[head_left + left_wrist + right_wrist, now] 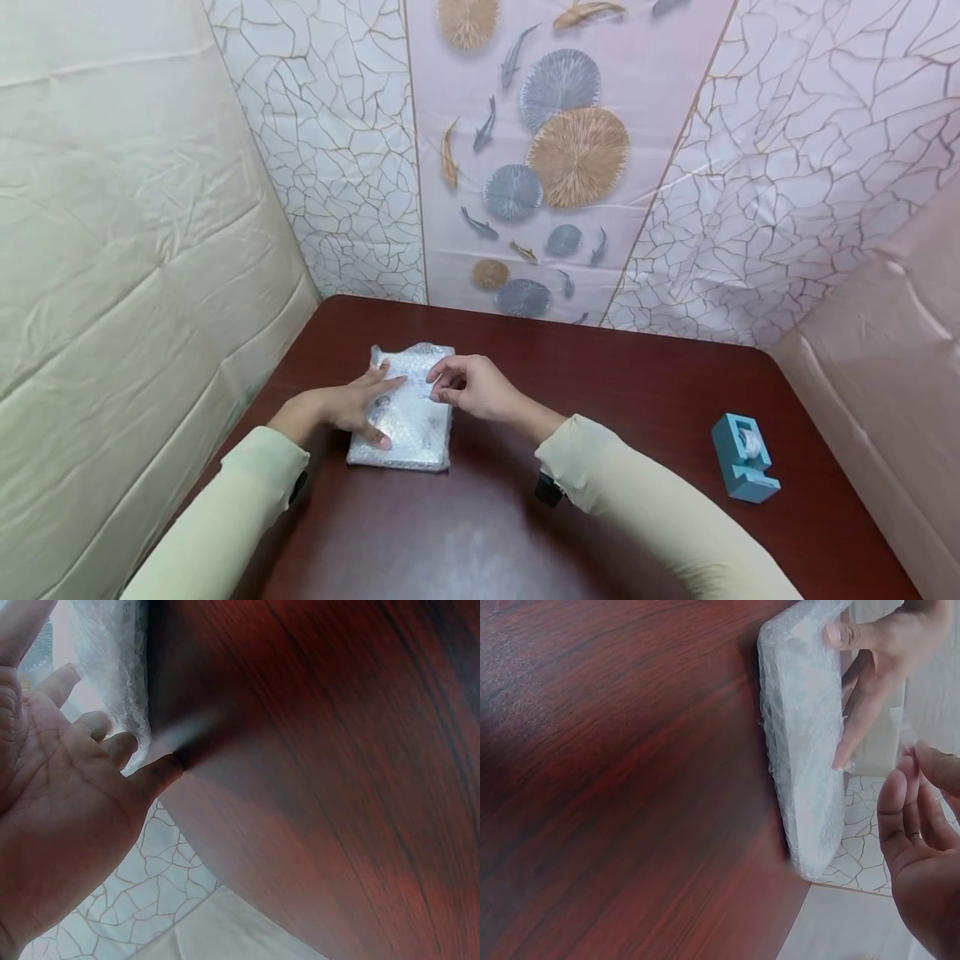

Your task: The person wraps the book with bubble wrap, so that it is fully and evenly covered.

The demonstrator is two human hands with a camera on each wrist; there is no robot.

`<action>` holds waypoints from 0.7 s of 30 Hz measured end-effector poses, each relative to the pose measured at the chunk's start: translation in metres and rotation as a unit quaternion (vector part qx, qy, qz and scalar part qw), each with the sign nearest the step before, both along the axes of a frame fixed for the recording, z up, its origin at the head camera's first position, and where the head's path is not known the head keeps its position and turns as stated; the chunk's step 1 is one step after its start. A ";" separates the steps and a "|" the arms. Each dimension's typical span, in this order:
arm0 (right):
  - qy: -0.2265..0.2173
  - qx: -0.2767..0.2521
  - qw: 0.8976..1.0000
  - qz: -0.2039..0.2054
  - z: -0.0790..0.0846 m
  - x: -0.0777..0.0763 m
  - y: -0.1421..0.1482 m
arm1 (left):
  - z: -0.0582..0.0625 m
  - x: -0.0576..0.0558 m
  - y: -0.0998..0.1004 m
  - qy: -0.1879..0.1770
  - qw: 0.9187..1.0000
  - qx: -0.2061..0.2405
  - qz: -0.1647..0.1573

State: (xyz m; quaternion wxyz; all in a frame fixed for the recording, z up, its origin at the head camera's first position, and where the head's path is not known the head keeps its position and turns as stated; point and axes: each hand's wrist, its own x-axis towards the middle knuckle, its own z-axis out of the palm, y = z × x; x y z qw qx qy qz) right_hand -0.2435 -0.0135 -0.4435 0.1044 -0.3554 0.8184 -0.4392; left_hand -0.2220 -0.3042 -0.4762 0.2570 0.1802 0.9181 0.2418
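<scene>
A flat package wrapped in bubble wrap (pixel 416 433) lies on the table, left of the middle. My left hand (pixel 352 407) rests on its left side, fingers spread and thumb toward the near edge. Above the package's right side, my right hand (pixel 480 387) pinches a short strip of clear tape (pixel 901 726) between thumb and fingertips. In the right wrist view the strip sticks up from the fingertips, apart from the wrap. The left wrist view has my palm (pixel 71 780) beside the edge of the wrap.
A turquoise tape dispenser (pixel 742 458) with a roll of clear tape stands on the right of the dark red-brown table (pixel 600 392). Patterned wall coverings (pixel 352 167) rise behind the table, and pale padded panels (pixel 112 250) flank it.
</scene>
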 end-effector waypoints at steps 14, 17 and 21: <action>-0.017 0.001 1.000 0.008 -0.001 -0.006 -0.009 | 0.005 0.000 0.000 -0.006 1.000 0.006 -0.001; -0.018 -0.002 1.000 0.017 -0.001 -0.007 -0.009 | 0.006 0.002 0.000 -0.014 1.000 0.010 0.001; -0.017 -0.004 1.000 0.015 -0.001 -0.006 -0.009 | 0.006 0.001 0.003 -0.018 1.000 0.005 0.005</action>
